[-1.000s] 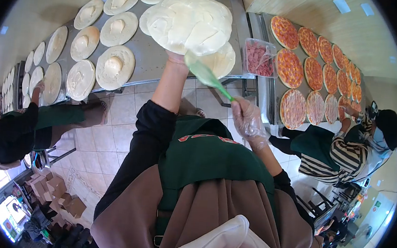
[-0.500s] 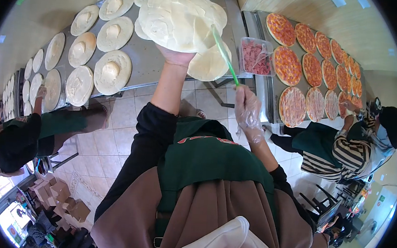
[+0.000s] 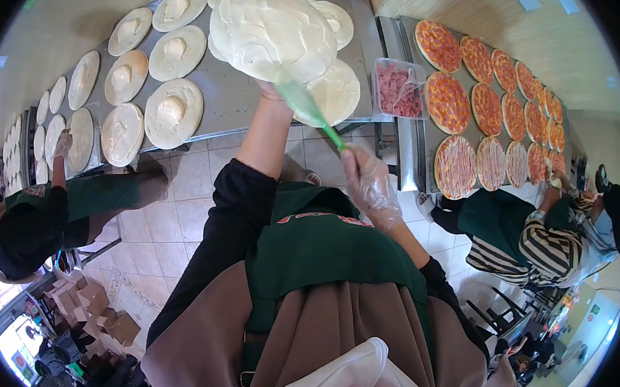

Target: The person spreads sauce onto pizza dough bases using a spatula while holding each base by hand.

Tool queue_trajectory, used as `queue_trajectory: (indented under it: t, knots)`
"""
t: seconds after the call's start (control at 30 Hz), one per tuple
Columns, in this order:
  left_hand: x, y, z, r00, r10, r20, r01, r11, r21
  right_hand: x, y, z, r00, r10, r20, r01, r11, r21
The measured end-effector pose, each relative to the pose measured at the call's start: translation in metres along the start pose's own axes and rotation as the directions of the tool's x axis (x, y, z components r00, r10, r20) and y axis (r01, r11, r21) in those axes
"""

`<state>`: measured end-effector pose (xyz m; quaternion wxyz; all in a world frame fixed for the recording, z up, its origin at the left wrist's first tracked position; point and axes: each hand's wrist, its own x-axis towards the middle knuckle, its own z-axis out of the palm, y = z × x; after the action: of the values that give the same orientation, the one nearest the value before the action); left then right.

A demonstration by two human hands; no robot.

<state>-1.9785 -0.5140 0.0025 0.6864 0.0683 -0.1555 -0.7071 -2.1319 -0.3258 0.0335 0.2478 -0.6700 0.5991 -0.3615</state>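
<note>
Spread-coated dough round is held up over the bench, near its front edge, toward the right end. Top face is covered with white spread, streaked. Round is supported from below by the left hand; most of that hand is hidden under the dough, so whether its fingers are apart or together cannot be told.

Green spatula is gripped in the gloved right hand, fingers clamped on the handle end. Blade is angled up to the round's near rim; it is blurred, so contact can't be confirmed.

Second coated round is laid at the bench's front edge, partly covered by the spatula. Clear tub of pink chopped topping is set at the right front corner. To the left, rounds with white lumps are laid in rows along the bench. Topped pizzas are lined up on the neighbouring bench. At far left, a co-worker's hand is held by another round.
</note>
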Motion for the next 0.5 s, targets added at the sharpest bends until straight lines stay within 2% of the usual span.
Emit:
queue_trajectory:
  t: [0.03,0.07,0.1,0.13,0.17,0.2,0.23,0.27,0.3,0.37,0.43,0.5]
  knots:
    - [0.002,0.001,-0.014,0.987,-0.124,0.102,0.150,0.939,-0.310,0.000,-0.002,-0.002,1.000,0.004,0.001,-0.004,1.000,0.000]
    - [0.003,0.000,-0.027,0.950,-0.207,0.234,0.306,0.764,-0.568,0.000,-0.005,-0.004,0.999,-0.034,0.038,0.034,0.999,0.009]
    - [0.002,0.001,-0.020,0.949,-0.212,0.234,0.311,0.763,-0.567,0.001,-0.007,-0.005,0.995,-0.072,0.072,0.071,0.997,0.019]
    - [0.002,0.004,-0.006,0.986,-0.129,0.110,0.158,0.934,-0.320,0.001,-0.004,-0.005,0.995,-0.068,0.068,0.067,0.998,0.020]
    - [0.002,0.007,0.005,1.000,-0.006,0.021,0.006,1.000,-0.026,0.005,0.002,-0.008,1.000,0.021,0.000,-0.021,0.999,0.046]
    - [0.002,0.012,0.010,1.000,-0.009,0.023,0.010,1.000,-0.026,0.008,0.008,-0.010,0.992,0.112,-0.062,-0.108,0.991,0.078]
    - [0.003,0.019,0.011,0.984,-0.095,0.149,0.130,0.962,-0.242,0.013,0.014,-0.013,0.991,0.115,-0.064,-0.110,0.991,0.078]
    - [0.002,0.024,0.014,0.946,-0.147,0.288,0.265,0.864,-0.429,0.017,0.021,-0.016,0.980,0.158,-0.119,-0.149,0.986,0.077]
    - [0.001,0.026,0.016,0.946,-0.148,0.288,0.266,0.864,-0.428,0.020,0.027,-0.017,0.964,0.199,-0.173,-0.189,0.979,0.077]
    - [0.000,0.029,0.021,0.946,-0.172,0.274,0.288,0.836,-0.468,0.014,0.041,-0.007,0.966,0.184,-0.183,-0.177,0.983,0.055]
    - [0.000,0.031,0.019,0.950,-0.154,0.271,0.268,0.848,-0.457,-0.001,0.046,0.006,0.990,0.058,-0.126,-0.054,0.998,0.037]
    - [0.001,0.031,0.011,0.954,-0.133,0.269,0.246,0.861,-0.446,-0.011,0.038,0.007,0.996,0.018,-0.088,-0.015,0.999,0.028]
